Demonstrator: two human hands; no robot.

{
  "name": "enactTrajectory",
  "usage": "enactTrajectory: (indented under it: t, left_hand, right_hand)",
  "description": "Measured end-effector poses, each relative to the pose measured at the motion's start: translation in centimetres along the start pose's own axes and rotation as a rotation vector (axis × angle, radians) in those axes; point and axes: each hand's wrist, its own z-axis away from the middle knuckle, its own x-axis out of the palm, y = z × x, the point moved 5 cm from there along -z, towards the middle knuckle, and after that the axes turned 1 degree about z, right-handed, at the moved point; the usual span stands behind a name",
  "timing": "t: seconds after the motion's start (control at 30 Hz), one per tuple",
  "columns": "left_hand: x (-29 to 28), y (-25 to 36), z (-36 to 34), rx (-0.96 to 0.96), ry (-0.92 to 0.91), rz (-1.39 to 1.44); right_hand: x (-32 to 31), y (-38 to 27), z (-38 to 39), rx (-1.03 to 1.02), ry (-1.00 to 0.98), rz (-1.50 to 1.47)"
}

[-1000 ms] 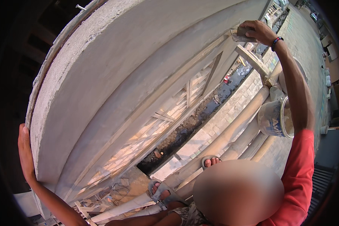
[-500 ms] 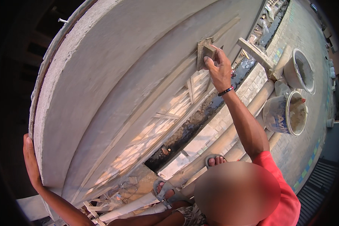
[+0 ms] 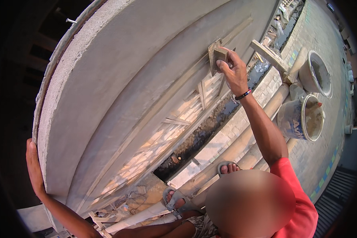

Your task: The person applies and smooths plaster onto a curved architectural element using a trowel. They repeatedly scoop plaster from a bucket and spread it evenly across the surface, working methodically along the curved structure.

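Note:
My right hand is closed around the block grip of a plastering float. The float's flat plate lies against a narrow raised band on the grey plastered wall, near the band's upper right part. A dark beaded bracelet sits on my right wrist. Far to the left, my left hand grips the rough outer edge of the wall; some of its fingers are hidden behind that edge.
Thick round poles run beneath my sandalled feet. A mortar-stained bucket with a red-tipped tool in it stands at the right, near a pale basin. A dark ditch lies below, and a nail sticks out at upper left.
My right hand has shifted slightly right with the float, and its wrist has turned a little. The left hand stays on the wall's edge; the whole view has moved slightly.

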Motion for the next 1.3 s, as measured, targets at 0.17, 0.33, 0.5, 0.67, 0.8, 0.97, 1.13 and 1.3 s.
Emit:
enactTrajectory:
  t: [0.17, 0.33, 0.5, 0.67, 0.8, 0.97, 1.13, 1.3]
  left_hand:
    - [0.0, 0.0, 0.1, -0.006, 0.082, -0.002]
    - [0.2, 0.2, -0.1, 0.001, 0.021, -0.009]
    - [0.0, 0.6, -0.1, 0.015, -0.015, -0.014]
    - [0.2, 0.8, 0.1, 0.010, 0.001, -0.009]
    - [0.1, 0.1, 0.0, -0.029, 0.016, -0.011]
    - [-0.7, -1.5, -0.4, -0.088, 0.082, -0.115]
    - [-1.0, -2.4, -0.5, -0.150, 0.039, -0.110]
    - [-0.7, -1.6, -0.5, -0.110, -0.059, -0.049]
  right_hand:
    - [3.0, -0.1, 6.2, -0.110, -0.217, 0.427]
    - [1.4, -1.5, 5.1, -0.101, 0.046, 0.191]
    - [5.9, -2.3, 6.0, -0.186, 0.073, 0.188]
    - [5.5, -0.9, 10.3, -0.002, -0.203, 0.305]
    - [3.4, -2.0, 6.9, -0.001, 0.017, 0.046]
    - [8.3, -2.9, 8.5, -0.016, -0.063, 0.095]
    - [10.1, -3.2, 14.6, -0.080, -0.301, 0.273]
    - [9.9, -4.0, 12.0, -0.109, -0.088, 0.164]
